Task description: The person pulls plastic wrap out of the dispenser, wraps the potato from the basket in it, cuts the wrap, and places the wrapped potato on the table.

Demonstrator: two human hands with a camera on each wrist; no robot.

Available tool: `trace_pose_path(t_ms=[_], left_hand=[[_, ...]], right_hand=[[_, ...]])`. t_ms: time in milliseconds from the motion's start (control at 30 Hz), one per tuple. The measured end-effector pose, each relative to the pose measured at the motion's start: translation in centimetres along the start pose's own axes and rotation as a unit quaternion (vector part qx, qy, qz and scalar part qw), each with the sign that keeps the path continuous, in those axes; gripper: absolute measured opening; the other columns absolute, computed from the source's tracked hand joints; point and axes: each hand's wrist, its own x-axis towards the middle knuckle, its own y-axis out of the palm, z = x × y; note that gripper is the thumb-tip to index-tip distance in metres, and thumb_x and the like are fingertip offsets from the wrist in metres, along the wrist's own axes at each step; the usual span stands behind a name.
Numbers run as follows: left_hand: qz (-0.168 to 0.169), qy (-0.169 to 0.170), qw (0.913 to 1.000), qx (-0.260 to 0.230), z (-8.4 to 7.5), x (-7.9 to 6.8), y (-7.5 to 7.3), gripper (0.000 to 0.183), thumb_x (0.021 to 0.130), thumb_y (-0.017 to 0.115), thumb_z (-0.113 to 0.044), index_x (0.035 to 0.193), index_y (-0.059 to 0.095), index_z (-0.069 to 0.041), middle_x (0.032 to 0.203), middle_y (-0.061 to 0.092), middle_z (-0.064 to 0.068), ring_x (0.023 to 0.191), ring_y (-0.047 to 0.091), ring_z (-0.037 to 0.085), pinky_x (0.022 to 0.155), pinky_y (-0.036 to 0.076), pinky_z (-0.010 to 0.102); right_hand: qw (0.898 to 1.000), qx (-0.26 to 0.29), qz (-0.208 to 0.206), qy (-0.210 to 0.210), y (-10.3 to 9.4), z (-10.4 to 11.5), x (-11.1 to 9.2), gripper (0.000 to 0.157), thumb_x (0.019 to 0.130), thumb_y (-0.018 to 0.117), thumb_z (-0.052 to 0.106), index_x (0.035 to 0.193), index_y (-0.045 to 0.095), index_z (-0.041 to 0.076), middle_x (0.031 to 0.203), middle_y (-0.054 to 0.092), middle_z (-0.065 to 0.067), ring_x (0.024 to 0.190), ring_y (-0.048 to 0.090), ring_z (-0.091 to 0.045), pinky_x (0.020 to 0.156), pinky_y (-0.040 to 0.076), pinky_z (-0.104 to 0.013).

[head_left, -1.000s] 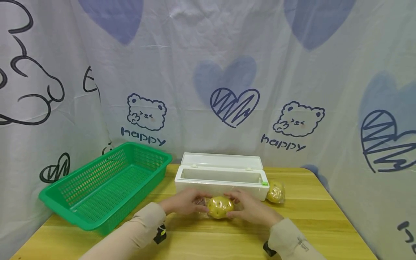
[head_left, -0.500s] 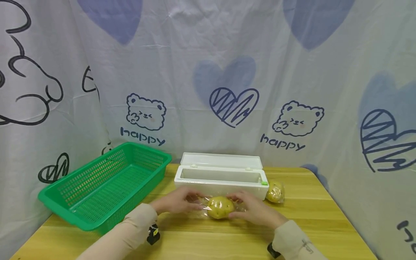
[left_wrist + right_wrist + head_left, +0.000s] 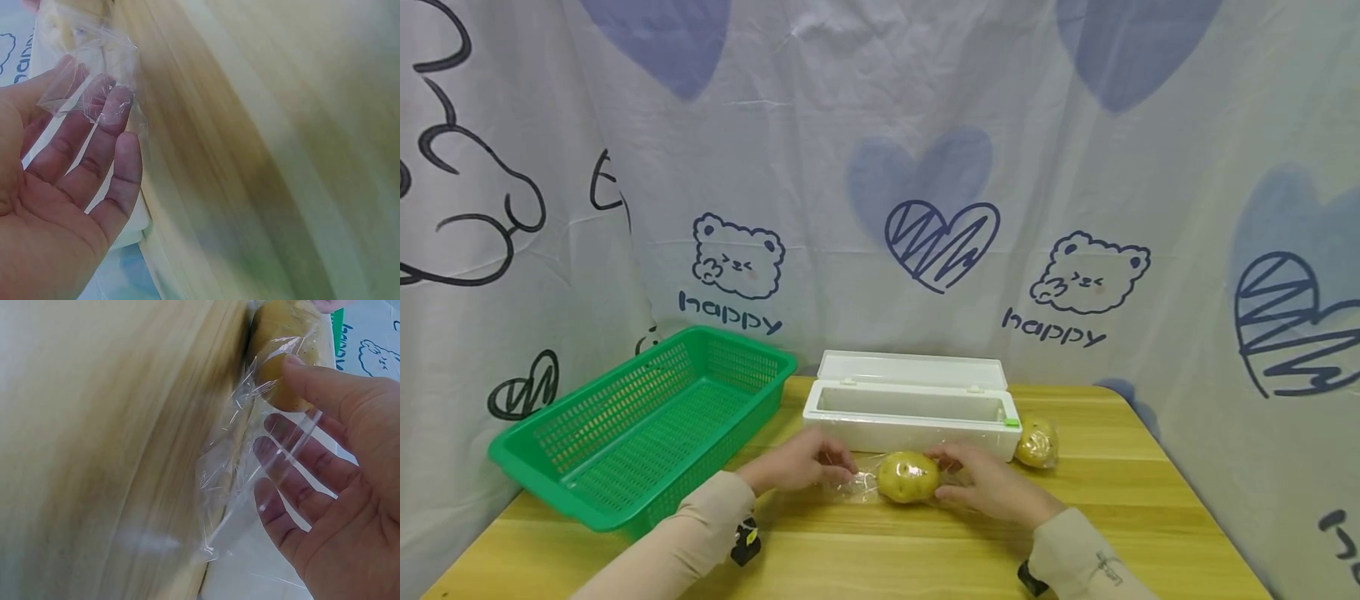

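Observation:
A yellow potato (image 3: 908,477) in clear cling film (image 3: 857,486) lies on the table in front of the white box. To its left, my left hand (image 3: 805,461) holds one end of the film. In the left wrist view, that film (image 3: 94,78) crosses the thumb and fingertips, and the other fingers are loosely bent. At the potato's right end, my right hand (image 3: 988,486) has thumb and index finger around it. Loose film (image 3: 228,469) hangs over the other right fingers in the right wrist view. The right index fingertip is partly hidden.
Behind the potato stands a long white box (image 3: 910,433), its lid raised. Another film-wrapped potato (image 3: 1037,442) sits at its right end. A large green basket (image 3: 625,521) occupies the left of the wooden table (image 3: 1120,500). A printed curtain hangs behind.
My left hand has moved left, away from the potato, and film now shows stretched out between them. My right hand has shifted slightly right. The potato stays in nearly the same place.

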Motion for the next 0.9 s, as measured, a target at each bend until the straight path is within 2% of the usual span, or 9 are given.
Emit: trace_pose_path(t_ms=[267,433,567,733,900], left_hand=[[0.011,-0.003,0.9999,-0.005,0.1,0.0,-0.1,0.012,0.101,0.074,-0.012,0.107,0.080,-0.004,0.099,0.081,0.007,0.079,0.066,0.004,0.072,0.058,0.022],[0.017,-0.012,0.9994,-0.027,0.0,-0.5,-0.6,0.021,0.103,0.072,-0.015,0.115,0.076,0.001,0.106,0.081,0.012,0.087,0.070,0.008,0.074,0.060,0.025],[0.011,-0.013,0.9995,-0.026,-0.4,-0.8,-1.0,0.023,0.103,0.072,-0.017,0.118,0.076,-0.001,0.109,0.081,0.012,0.094,0.072,0.011,0.080,0.060,0.025],[-0.024,0.020,0.9991,0.030,-1.1,-0.4,-1.1,0.016,0.102,0.074,-0.018,0.112,0.077,-0.006,0.101,0.081,0.004,0.089,0.070,0.006,0.081,0.058,0.024],[-0.055,0.032,0.9908,0.119,-3.0,0.6,0.1,0.015,0.102,0.076,-0.022,0.113,0.078,-0.013,0.098,0.079,-0.005,0.087,0.067,0.002,0.079,0.058,0.026]], right_hand=[[1.000,0.012,0.007,0.008,-0.1,-0.1,-0.1,0.056,0.098,0.080,0.027,0.148,0.061,0.009,0.141,0.068,-0.011,0.119,0.067,-0.031,0.101,0.059,-0.047],[1.000,0.005,0.006,0.014,-0.4,0.0,-0.2,0.062,0.095,0.082,0.032,0.149,0.060,0.008,0.139,0.069,-0.011,0.121,0.067,-0.033,0.104,0.057,-0.056],[1.000,0.006,0.007,0.015,-0.7,0.3,-0.3,0.062,0.096,0.082,0.034,0.147,0.061,0.007,0.138,0.070,-0.011,0.122,0.066,-0.033,0.106,0.055,-0.058],[1.000,0.003,-0.002,0.002,-0.9,0.6,-0.2,0.055,0.099,0.078,0.034,0.145,0.063,0.006,0.140,0.069,-0.013,0.122,0.067,-0.034,0.106,0.055,-0.058],[1.000,0.003,-0.015,0.004,-0.6,0.7,0.0,0.051,0.101,0.075,0.037,0.142,0.065,0.007,0.138,0.071,-0.012,0.120,0.068,-0.033,0.105,0.056,-0.056]])
